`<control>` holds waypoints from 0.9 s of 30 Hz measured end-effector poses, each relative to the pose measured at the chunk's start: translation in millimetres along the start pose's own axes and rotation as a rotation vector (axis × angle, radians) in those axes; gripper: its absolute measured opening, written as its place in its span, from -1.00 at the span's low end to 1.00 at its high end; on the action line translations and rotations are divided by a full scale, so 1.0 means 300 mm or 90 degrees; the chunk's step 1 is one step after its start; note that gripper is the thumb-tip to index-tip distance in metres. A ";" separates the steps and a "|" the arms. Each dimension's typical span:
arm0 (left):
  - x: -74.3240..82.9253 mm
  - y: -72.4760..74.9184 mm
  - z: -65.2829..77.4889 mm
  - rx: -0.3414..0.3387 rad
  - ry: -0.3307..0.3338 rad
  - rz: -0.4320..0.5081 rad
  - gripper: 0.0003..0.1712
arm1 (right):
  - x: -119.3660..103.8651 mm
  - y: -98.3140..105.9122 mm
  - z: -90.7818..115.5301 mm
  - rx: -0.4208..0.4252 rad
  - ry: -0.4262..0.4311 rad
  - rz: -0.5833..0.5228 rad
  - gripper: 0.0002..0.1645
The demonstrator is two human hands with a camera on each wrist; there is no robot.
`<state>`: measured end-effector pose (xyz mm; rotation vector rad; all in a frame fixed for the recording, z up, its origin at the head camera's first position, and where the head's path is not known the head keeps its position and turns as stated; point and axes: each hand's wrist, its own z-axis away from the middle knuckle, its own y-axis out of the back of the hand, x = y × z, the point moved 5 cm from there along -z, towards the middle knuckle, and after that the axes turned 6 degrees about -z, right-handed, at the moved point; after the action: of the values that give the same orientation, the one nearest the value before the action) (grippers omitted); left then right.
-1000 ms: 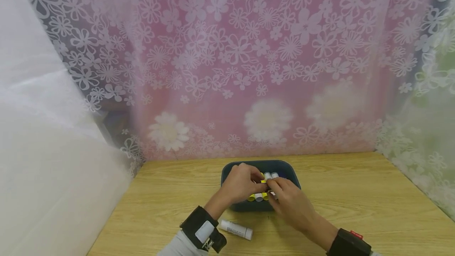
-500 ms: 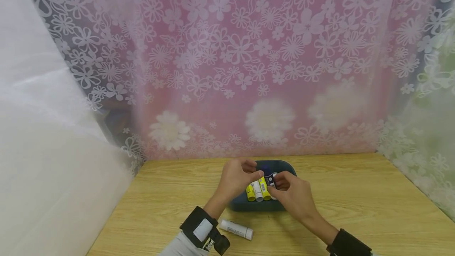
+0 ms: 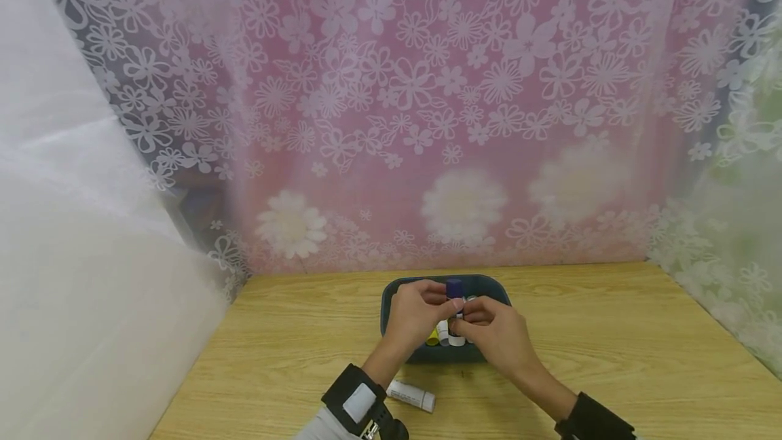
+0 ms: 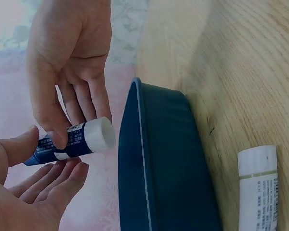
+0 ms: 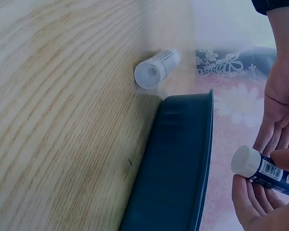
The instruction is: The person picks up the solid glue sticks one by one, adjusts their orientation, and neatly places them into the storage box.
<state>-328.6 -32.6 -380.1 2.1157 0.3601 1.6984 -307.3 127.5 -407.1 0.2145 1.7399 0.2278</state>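
Note:
Between both hands, above the dark teal bin (image 3: 446, 357), is a glue stick (image 4: 71, 143) with a blue label, a dark blue cap and a white end. My left hand (image 3: 408, 316) has its thumb against the capped end, with the fingers behind it. From the other side my right hand (image 3: 506, 341) pinches the stick's body. In the right wrist view the white end of the glue stick (image 5: 269, 172) points toward the bin's near wall. More sticks lie inside the bin, among them a yellow one (image 3: 432, 338), partly hidden by the hands.
A white glue stick (image 3: 413, 396) lies on the wooden table in front of the bin, close to the left wrist strap (image 3: 354, 399). Behind the table hangs a pink flowered curtain (image 3: 391, 121), with a white sheet (image 3: 91, 257) at the left.
Both hands were working low among the sticks, then drew apart above the bin. Now they have come together around the blue-capped glue stick, and the left forearm has shifted slightly right.

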 end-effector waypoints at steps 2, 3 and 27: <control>-0.003 -0.005 -0.002 0.000 0.000 0.004 -0.59 | 0.002 0.000 -0.001 -0.001 -0.001 0.000 -0.63; -0.003 -0.006 -0.002 0.000 0.001 0.006 -0.59 | 0.002 0.000 -0.001 -0.001 -0.001 0.001 -0.63; -0.008 -0.003 -0.004 0.007 -0.004 0.027 -0.68 | 0.000 -0.010 -0.008 -0.041 -0.011 0.008 -0.60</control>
<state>-330.2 -32.7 -382.5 2.1512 0.3260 1.7158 -309.8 124.7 -407.5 0.1800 1.7115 0.2908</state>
